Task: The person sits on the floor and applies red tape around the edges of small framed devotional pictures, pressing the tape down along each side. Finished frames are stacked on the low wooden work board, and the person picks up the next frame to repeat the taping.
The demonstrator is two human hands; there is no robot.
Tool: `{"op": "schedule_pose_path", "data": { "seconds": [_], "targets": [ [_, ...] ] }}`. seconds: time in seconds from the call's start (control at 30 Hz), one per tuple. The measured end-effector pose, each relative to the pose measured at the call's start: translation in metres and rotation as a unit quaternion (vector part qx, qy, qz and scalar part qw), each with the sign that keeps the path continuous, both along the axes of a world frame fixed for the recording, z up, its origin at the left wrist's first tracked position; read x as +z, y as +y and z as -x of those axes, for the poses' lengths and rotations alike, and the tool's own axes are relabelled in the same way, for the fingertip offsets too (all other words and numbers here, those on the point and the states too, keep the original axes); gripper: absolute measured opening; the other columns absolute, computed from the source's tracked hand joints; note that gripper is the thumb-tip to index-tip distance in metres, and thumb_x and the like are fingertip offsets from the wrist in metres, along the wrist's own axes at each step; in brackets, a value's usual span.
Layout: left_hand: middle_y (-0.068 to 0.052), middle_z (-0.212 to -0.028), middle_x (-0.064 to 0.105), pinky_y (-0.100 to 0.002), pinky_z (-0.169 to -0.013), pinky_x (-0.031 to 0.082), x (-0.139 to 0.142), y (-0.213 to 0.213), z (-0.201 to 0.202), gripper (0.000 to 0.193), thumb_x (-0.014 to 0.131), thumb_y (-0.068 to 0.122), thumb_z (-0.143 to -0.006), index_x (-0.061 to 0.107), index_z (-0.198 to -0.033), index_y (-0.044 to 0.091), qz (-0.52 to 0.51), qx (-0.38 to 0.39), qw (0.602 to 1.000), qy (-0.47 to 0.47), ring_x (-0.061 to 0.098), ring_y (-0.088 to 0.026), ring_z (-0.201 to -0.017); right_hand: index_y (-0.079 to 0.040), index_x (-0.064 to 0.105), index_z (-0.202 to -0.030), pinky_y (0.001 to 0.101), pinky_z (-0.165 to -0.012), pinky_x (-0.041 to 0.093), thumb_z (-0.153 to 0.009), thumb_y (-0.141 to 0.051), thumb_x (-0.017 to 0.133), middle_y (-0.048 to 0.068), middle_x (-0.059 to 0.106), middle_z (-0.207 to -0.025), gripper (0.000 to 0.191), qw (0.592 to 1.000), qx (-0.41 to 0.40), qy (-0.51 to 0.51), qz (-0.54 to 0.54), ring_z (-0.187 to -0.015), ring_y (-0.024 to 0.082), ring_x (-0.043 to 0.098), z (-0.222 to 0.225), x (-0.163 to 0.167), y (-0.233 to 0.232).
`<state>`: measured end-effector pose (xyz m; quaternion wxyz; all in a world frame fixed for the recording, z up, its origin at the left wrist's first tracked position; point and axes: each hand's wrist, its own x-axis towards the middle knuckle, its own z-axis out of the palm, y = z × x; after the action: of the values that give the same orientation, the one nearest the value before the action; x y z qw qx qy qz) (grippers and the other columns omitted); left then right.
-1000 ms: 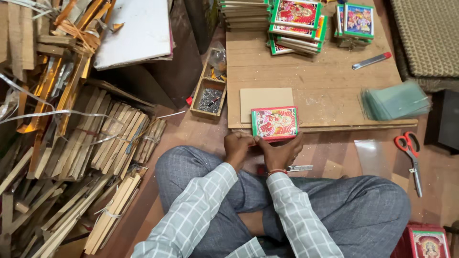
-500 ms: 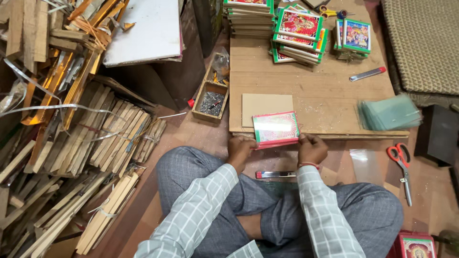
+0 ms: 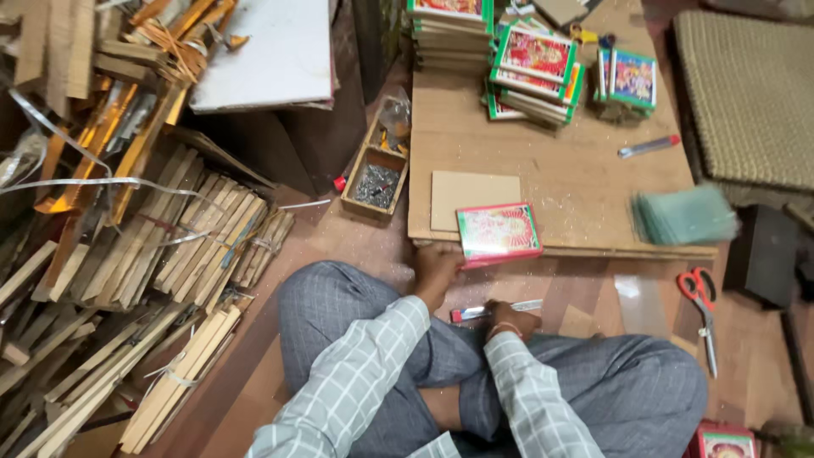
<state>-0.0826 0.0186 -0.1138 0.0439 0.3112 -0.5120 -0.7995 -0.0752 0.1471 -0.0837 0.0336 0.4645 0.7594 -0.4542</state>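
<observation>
Seated person steadying a framed picture at the worktop edge while reaching for a tool

Right hand [image 3: 510, 321] is closing on the red-handled cutter [image 3: 494, 310] lying on the floor; left hand [image 3: 437, 265] is pinching the near corner of the red-framed picture [image 3: 498, 231], overhanging the worktop [image 3: 585, 182] edge for access, beside a brown backing board [image 3: 473, 198]; finished stacks [image 3: 532, 72] are sitting further back

Bare board [image 3: 577, 182] mid-table, picture stacks [image 3: 534, 72] behind, scissors [image 3: 699, 297] right
</observation>
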Motion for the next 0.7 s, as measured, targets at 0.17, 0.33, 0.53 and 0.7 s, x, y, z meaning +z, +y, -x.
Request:
{"op": "schedule_pose_path", "data": {
  "seconds": [0.17,0.33,0.53,0.7],
  "targets": [
    [-0.004,-0.067,0.067,-0.027,-0.046,0.047,0.004,-0.004,-0.002,0.003,0.072,-0.001,-0.077,0.070,-0.076,0.001,-0.006,0.013,0.999,0.033,0.060,-0.011,-0.054,0.006,0.050,-0.135,0.0460,-0.075,0.054,-0.080,-0.015,0.084,0.024,0.069,-0.105,0.068,0.981,0.008,0.174,0.087,-0.085,0.037,0.066,-0.011,0.024,-0.019],
    [-0.005,-0.067,0.067,-0.027,-0.047,0.043,0.002,0.003,-0.003,0.002,0.072,0.002,-0.078,0.071,-0.077,0.001,0.047,-0.007,0.998,0.034,0.059,-0.011,-0.055,-0.003,0.063,-0.122,0.0369,-0.077,0.056,-0.092,-0.039,0.068,0.010,0.073,-0.106,0.048,0.843,0.004,0.167,0.511,-0.096,0.023,0.068,0.007,0.032,-0.015],
    [-0.003,-0.078,0.072,-0.027,-0.059,0.051,0.003,0.020,-0.012,0.008,0.075,0.005,-0.079,0.071,-0.086,0.002,-0.008,-0.043,0.998,0.051,0.066,-0.012,-0.068,-0.003,0.067,-0.093,0.0379,-0.059,0.051,-0.087,-0.008,0.079,0.010,0.065,-0.085,0.014,0.854,0.025,0.184,0.486,-0.069,0.022,0.062,0.025,0.038,-0.023],
    [-0.011,-0.088,0.077,-0.034,-0.075,0.057,0.036,0.007,-0.023,0.020,0.076,0.018,-0.085,0.071,-0.095,0.001,0.287,-0.003,0.953,0.096,0.074,-0.021,-0.081,0.001,0.071,-0.087,0.0325,-0.053,0.053,-0.078,0.003,0.077,0.008,0.071,-0.074,0.011,0.895,0.179,0.250,0.323,-0.058,0.019,0.064,0.032,0.052,0.002]
  ]
}}
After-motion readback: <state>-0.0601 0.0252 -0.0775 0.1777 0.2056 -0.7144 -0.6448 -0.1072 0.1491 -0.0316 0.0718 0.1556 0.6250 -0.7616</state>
